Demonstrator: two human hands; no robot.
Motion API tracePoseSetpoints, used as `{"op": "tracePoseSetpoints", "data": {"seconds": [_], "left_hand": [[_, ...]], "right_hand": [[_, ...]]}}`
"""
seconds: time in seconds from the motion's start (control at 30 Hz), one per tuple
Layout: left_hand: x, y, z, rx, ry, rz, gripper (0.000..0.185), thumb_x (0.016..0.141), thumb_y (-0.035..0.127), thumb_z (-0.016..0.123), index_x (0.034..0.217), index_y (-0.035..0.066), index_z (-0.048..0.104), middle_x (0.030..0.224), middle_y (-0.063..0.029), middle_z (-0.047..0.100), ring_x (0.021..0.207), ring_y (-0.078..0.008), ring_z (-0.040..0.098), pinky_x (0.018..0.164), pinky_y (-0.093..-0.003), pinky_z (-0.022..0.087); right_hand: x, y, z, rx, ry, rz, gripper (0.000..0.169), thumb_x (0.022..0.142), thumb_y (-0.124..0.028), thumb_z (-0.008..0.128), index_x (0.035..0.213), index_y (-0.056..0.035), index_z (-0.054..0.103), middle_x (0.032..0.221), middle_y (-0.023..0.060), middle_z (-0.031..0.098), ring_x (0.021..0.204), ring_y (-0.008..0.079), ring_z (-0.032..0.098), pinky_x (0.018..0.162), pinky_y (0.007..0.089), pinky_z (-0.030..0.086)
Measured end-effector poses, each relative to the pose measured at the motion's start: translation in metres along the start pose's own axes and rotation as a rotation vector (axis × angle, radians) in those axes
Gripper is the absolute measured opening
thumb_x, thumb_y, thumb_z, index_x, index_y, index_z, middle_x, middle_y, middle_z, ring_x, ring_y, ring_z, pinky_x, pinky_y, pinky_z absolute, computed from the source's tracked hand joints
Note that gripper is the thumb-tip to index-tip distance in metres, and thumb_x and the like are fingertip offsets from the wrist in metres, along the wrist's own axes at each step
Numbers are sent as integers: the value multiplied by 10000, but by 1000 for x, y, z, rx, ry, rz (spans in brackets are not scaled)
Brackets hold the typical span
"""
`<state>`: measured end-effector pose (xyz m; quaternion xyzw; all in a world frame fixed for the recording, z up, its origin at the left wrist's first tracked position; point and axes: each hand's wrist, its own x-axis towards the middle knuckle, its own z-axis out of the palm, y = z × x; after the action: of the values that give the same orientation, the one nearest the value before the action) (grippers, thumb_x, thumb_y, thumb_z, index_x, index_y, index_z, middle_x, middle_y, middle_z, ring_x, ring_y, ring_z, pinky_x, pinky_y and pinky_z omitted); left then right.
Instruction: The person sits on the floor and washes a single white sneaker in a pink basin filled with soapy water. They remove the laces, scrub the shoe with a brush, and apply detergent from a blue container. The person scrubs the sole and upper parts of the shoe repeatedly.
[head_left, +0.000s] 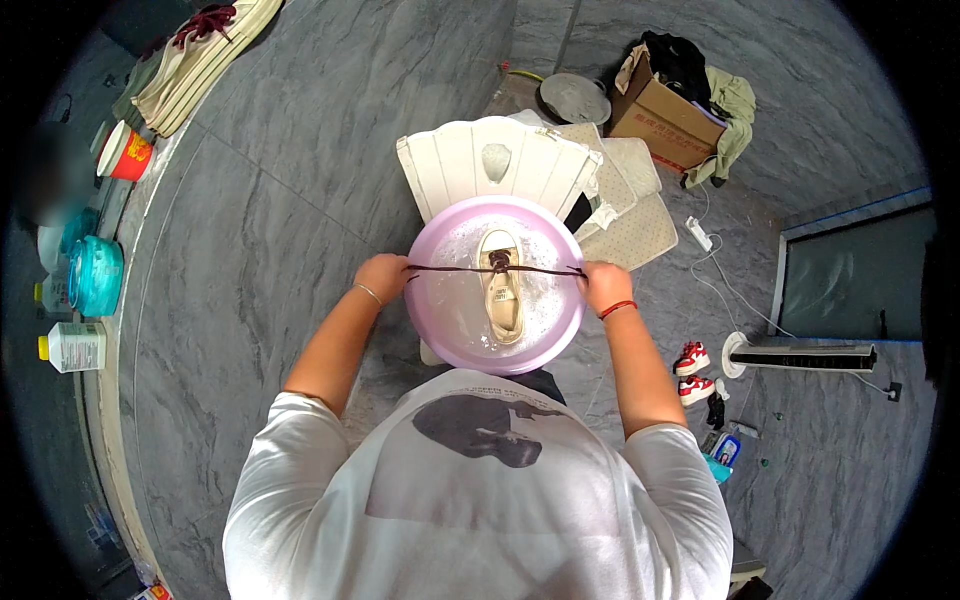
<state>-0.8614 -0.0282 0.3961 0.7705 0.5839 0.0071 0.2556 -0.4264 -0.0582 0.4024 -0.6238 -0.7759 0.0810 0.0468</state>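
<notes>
A pinkish-purple plastic basin (421, 315) holds sudsy water and a cream canvas shoe (501, 289), toe pointing away from me. A dark shoelace (450, 268) runs through the shoe's eyelets and stretches taut to both sides, across the basin. My left hand (382, 276) is closed around one end of the lace at the basin's left rim. At the right rim, my right hand (606, 286) grips the other end. Both hands are above or beside the rim; whether they touch it I cannot tell.
A white slatted plastic stool or seat (450, 165) stands behind the basin. Flattened padded sheets (637, 232) lie to its right, near a cardboard box (660, 112) of clothes. Red-and-white shoes (694, 358), a tower fan (802, 356) and cables are at the right. A ledge with bottles (81, 346) runs along the left.
</notes>
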Motion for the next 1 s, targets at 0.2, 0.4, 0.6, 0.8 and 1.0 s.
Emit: {"op": "tracePoseSetpoints", "data": {"seconds": [0.2, 0.4, 0.6, 0.8, 1.0], "left_hand": [[-16, 21, 24, -338, -184, 207, 240, 929, 239, 644, 1044, 33, 691, 906, -163, 706, 805, -285, 686, 747, -376, 531], [-35, 87, 53, -669, -477, 255, 256, 980, 241, 594, 1113, 35, 668, 901, -119, 707, 827, -201, 667, 751, -351, 523], [-23, 99, 73, -348, -364, 636, 236, 954, 203, 581, 1112, 58, 679, 905, -141, 701, 877, -338, 662, 807, -408, 524], [24, 82, 94, -409, -103, 5, 231, 943, 221, 610, 1039, 34, 707, 880, -121, 703, 818, -280, 685, 750, -390, 539], [64, 99, 124, -1027, -86, -391, 201, 922, 138, 668, 1045, -21, 678, 859, -97, 693, 684, -181, 686, 611, -283, 582]], "right_hand": [[-16, -39, -2, 466, -152, -19, 196, 880, -239, 659, 913, -48, 689, 847, 216, 671, 808, 414, 652, 736, 469, 529], [-37, -105, 20, 680, -240, -220, 204, 856, -156, 633, 1029, -55, 671, 862, 230, 668, 848, 430, 642, 763, 485, 513], [-25, -107, 23, 359, -531, -291, 259, 822, -76, 576, 1033, -74, 725, 927, 225, 686, 863, 416, 652, 796, 464, 520], [21, -85, 35, 598, -161, 84, 159, 881, -161, 632, 938, -52, 732, 874, 191, 699, 798, 343, 674, 761, 414, 536], [58, -80, 111, 1226, -346, 592, 151, 978, -110, 585, 1062, -43, 692, 817, 19, 647, 675, 91, 598, 567, 253, 553]]}}
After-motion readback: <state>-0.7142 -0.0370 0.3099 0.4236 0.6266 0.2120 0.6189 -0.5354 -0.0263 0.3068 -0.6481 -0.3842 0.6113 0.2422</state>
